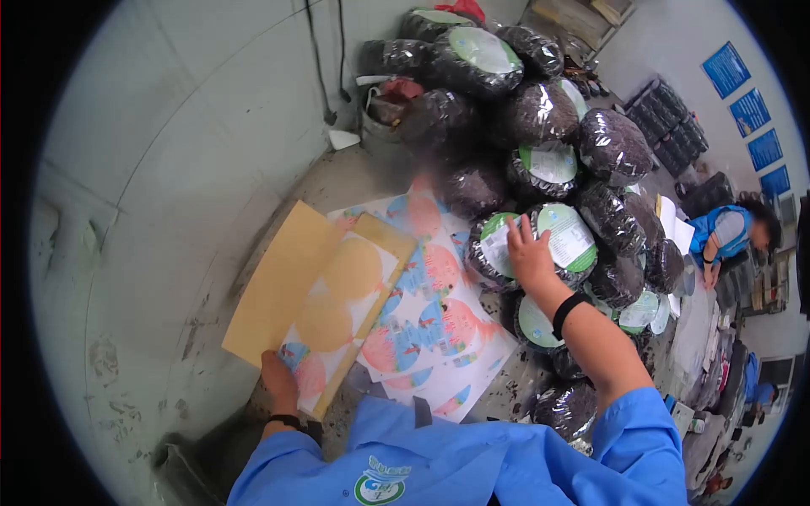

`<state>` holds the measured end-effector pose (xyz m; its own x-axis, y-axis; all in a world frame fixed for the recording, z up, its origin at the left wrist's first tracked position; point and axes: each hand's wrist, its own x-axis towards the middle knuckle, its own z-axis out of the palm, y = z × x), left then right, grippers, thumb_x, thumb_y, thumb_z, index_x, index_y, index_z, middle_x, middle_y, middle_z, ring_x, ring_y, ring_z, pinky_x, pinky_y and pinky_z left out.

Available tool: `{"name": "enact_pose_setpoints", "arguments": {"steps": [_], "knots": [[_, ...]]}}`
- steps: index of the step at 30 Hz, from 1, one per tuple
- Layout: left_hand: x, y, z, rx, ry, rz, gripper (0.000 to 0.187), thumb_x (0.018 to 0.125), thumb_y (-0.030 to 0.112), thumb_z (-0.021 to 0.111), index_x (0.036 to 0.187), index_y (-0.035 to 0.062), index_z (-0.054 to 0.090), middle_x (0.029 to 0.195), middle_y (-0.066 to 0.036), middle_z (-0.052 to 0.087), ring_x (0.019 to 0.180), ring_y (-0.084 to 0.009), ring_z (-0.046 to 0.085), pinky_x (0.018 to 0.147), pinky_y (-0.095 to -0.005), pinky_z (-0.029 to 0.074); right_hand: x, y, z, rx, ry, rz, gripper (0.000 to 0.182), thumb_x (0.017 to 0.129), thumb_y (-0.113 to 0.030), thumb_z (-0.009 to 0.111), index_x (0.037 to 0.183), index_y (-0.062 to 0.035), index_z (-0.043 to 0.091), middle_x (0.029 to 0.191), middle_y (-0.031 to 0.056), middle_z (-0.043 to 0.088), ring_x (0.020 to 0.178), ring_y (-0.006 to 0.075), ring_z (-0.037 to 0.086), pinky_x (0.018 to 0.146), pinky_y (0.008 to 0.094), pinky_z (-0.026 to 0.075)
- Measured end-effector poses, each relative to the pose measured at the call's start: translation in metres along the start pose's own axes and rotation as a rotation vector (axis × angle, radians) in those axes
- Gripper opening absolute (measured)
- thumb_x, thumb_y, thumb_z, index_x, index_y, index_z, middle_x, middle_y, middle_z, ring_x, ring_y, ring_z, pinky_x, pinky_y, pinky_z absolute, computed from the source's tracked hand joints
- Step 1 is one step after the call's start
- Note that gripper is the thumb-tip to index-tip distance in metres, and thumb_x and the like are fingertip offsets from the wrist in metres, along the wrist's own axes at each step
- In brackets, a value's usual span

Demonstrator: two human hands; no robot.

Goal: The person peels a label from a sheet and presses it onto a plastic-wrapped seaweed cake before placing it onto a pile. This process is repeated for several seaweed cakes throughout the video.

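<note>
My left hand (278,379) grips the lower edge of a label sheet (312,375) with yellow backing paper (283,274); some of its fingers are hidden beneath. Round peach-coloured patches show on the sheet's white face. My right hand (531,255) lies with fingers spread on a round, dark bundle (582,271) wrapped in clear plastic. A green and white round label (567,236) sits on this bundle, beside the fingertips. Another labelled bundle (483,263) touches it on the left. Printed sheets (439,329) in pink and blue lie spread between my hands.
Several more wrapped bundles (540,114) are piled up beyond my right hand. A pale wall (160,211) rises on the left, with dark cables (316,63) hanging by it. Further right, a person in a blue vest (721,232) bends over a grey work surface.
</note>
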<state>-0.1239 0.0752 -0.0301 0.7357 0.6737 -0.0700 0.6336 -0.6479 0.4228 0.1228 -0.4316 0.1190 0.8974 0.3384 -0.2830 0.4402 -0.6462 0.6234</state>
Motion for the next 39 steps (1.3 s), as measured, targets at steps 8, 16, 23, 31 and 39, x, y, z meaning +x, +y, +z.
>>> {"name": "enact_pose_setpoints", "arguments": {"steps": [8, 16, 23, 31, 39], "knots": [[-0.002, 0.002, -0.008, 0.002, 0.047, 0.148, 0.023, 0.092, 0.018, 0.038, 0.084, 0.002, 0.053, 0.089, -0.02, 0.058, 0.087, -0.0407, 0.056, 0.073, -0.0482, 0.044, -0.024, 0.031, -0.094, 0.172, 0.156, 0.091, 0.047, 0.077, -0.007, 0.056, 0.124, -0.0065, 0.054, 0.147, 0.015, 0.028, 0.13, 0.0347, 0.036, 0.092, 0.0504, 0.043], [-0.007, -0.004, -0.008, 0.0, 0.135, 0.047, 0.021, 0.092, 0.021, 0.043, 0.091, 0.0056, 0.057, 0.093, -0.017, 0.06, 0.086, -0.0394, 0.058, 0.07, -0.0456, 0.047, -0.122, 0.029, -0.159, 1.506, 0.535, -0.021, 0.074, 0.064, -0.011, 0.06, 0.135, -0.001, 0.042, 0.146, 0.0155, 0.032, 0.131, 0.0288, 0.037, 0.103, 0.0397, 0.036], [0.018, -0.074, 0.036, -0.047, -0.015, 0.197, 0.027, 0.098, 0.021, 0.031, 0.1, 0.0032, 0.051, 0.098, -0.02, 0.059, 0.092, -0.0364, 0.059, 0.077, -0.0449, 0.045, -0.15, -0.211, 0.034, 2.199, 0.021, 0.492, 0.074, 0.067, -0.011, 0.061, 0.136, -0.0001, 0.036, 0.136, 0.016, 0.044, 0.127, 0.0272, 0.04, 0.105, 0.0336, 0.031], [0.013, -0.03, 0.002, -0.014, -0.05, 0.236, 0.02, 0.096, 0.017, 0.036, 0.096, -0.0006, 0.047, 0.098, -0.022, 0.054, 0.092, -0.0398, 0.054, 0.078, -0.0431, 0.042, -0.208, -0.204, 0.047, 1.85, 0.001, 0.71, 0.073, 0.071, -0.026, 0.07, 0.132, 0.0001, 0.04, 0.137, 0.0219, 0.039, 0.123, 0.0337, 0.044, 0.102, 0.0377, 0.037], [0.027, -0.038, -0.005, -0.071, -0.19, 0.249, 0.021, 0.096, 0.016, 0.036, 0.093, -0.002, 0.045, 0.094, -0.024, 0.053, 0.09, -0.041, 0.053, 0.078, -0.0433, 0.041, -0.293, -0.195, 0.036, 1.785, -0.016, 0.717, 0.066, 0.073, -0.028, 0.069, 0.13, -0.0051, 0.045, 0.137, 0.0211, 0.04, 0.128, 0.0338, 0.038, 0.106, 0.0384, 0.033]]}}
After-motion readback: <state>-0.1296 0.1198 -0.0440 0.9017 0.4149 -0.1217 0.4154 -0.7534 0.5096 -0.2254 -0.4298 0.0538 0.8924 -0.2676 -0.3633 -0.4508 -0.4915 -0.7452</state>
